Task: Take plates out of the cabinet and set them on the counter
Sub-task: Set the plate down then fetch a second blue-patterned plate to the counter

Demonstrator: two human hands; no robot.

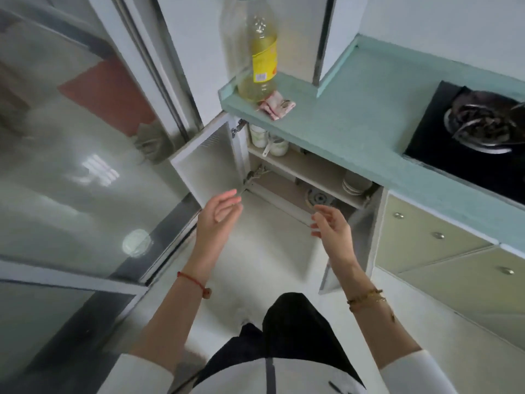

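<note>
Hands [224, 206] empty (plates [353, 184] shelved).

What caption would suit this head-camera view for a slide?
Both empty hands, left and right, reach toward the open cabinet, plates stacked on its shelf.

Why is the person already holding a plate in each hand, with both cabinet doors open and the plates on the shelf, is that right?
Not quite. The head view shows both hands empty: the left hand and right hand are open in front of the cabinet, holding nothing. The rest is right: both doors are open and the plates sit stacked on the shelf.
</note>
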